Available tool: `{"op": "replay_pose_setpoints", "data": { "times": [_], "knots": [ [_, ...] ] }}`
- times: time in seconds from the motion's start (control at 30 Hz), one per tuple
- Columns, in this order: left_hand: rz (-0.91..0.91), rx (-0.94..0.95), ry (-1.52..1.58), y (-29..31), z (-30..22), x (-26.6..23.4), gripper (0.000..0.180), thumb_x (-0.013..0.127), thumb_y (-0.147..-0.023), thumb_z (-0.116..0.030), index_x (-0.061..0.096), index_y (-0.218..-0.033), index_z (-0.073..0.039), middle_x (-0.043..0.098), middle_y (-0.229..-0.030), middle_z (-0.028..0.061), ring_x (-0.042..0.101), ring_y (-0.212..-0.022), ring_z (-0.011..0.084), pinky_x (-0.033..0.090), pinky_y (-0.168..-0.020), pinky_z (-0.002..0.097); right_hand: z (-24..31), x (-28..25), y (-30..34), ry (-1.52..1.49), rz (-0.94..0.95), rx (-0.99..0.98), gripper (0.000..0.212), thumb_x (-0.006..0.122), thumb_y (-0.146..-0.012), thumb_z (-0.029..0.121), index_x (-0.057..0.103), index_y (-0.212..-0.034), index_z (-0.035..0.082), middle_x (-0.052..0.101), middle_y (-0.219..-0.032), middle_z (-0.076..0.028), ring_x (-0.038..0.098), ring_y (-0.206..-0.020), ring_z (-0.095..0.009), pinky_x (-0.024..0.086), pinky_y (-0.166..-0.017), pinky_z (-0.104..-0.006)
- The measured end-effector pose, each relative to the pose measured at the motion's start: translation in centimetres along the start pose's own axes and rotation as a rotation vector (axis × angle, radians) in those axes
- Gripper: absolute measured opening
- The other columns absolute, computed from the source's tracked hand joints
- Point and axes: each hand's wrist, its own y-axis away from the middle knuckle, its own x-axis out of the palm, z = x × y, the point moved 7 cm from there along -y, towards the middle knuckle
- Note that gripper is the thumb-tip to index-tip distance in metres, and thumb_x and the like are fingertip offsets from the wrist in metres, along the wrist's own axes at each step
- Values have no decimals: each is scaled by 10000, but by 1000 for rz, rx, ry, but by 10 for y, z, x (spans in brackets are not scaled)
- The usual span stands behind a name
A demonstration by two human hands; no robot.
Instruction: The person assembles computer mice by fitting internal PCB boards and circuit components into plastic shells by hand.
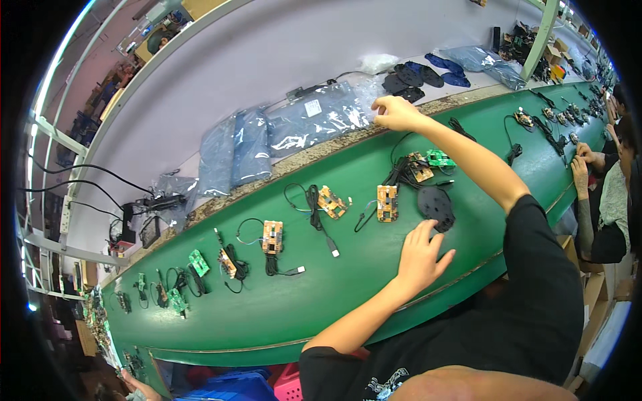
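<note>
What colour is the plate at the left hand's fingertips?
Black; the plate shows best in the head view.

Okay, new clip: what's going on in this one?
A person's left hand is spread, fingertips at the near edge of a black rounded plate on a green work surface. The right hand is at the far edge, by clear plastic; whether it grips anything is unclear. Circuit boards with cables lie along the surface, and other people are at the right.
</note>
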Motion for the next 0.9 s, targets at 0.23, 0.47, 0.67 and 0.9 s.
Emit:
{"op": "replay_pose_setpoints", "data": {
  "times": [0.23,0.47,0.67,0.9],
  "knots": [
    [-54,-40,-50,-3,4,-11,369,823,-735,-285,585,-893,-51,597,-951,103,565,-954,308,409,-902,446,-40,32,-40,267,-83,-141,203,708,-800,176,695,-971,68,707,-960,-186,674,-948,-401,535,-829,-489],
    [-13,-44,-123,-4,5,-13,459,809,-740,-250,652,-1112,-33,593,-1072,104,537,-1040,297,396,-958,441,-37,-40,8,-110,-296,-69,194,702,-900,182,682,-1004,20,707,-814,-186,688,-736,-308,525,-691,-392],
    [143,199,150,2,0,-10,312,693,-721,-41,677,-1032,-46,626,-1140,112,580,-1124,323,451,-985,455,-2,-66,148,-274,-186,-115,115,725,-875,79,677,-929,-10,698,-842,-103,651,-740,-204,506,-661,-333],
    [240,128,197,-5,-7,-13,352,685,-765,-21,677,-1116,-33,620,-1212,138,590,-1127,336,466,-980,438,-16,-44,308,169,-288,-321,153,683,-849,4,712,-994,41,728,-1031,-82,679,-955,-290,543,-834,-401]
  ]
}}
